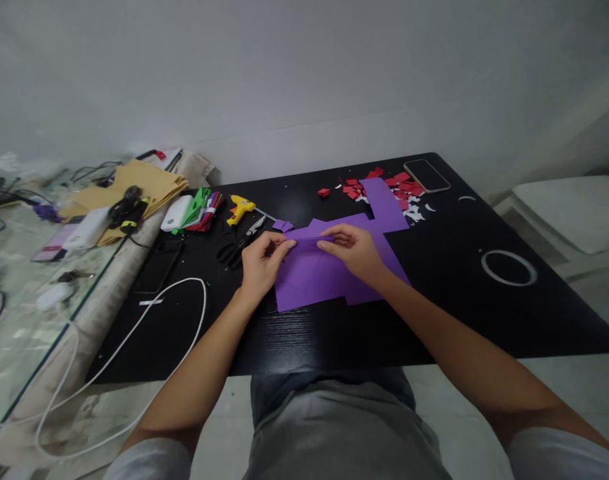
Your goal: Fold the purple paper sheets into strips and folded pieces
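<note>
A narrow folded purple paper strip [308, 241] is held level between both hands. My left hand [262, 261] pinches its left end between thumb and fingers. At the right end, the thumb and fingers of my right hand [353, 251] close on the same strip. Beneath the hands, large purple sheets [309, 283] lie overlapping on the black table [464, 293]. Another purple piece [384, 204] extends toward the back right, and small purple pieces [283, 226] lie just beyond my left hand.
Black-handled scissors [229, 255] and a yellow glue gun [240, 209] lie left of the sheets. Red scraps [403, 187] and a phone [427, 175] are at the back right, a white ring [508, 268] at the right. A white cable [203, 303] loops at the left.
</note>
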`<state>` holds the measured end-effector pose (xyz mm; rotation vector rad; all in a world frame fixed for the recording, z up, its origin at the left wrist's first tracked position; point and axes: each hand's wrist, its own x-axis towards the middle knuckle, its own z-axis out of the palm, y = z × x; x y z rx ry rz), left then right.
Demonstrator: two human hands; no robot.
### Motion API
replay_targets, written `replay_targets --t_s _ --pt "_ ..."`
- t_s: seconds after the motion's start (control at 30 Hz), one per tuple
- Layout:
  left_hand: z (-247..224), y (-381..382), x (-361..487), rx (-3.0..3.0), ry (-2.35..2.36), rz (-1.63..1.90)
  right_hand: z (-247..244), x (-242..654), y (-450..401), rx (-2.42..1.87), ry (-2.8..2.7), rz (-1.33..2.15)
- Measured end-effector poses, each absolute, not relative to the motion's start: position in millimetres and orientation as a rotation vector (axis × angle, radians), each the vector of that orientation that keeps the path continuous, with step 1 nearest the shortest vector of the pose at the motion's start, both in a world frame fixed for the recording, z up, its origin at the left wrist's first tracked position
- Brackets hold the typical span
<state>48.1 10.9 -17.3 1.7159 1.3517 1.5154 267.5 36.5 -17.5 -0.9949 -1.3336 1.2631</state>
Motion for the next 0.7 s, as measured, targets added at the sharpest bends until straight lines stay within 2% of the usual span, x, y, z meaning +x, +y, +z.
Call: replay_targets --t_s 0.7 --pt "-11.6 15.4 52.6 1.406 1.194 1.420 -13.9 268.6 41.0 -0.907 -0.975 1.530"
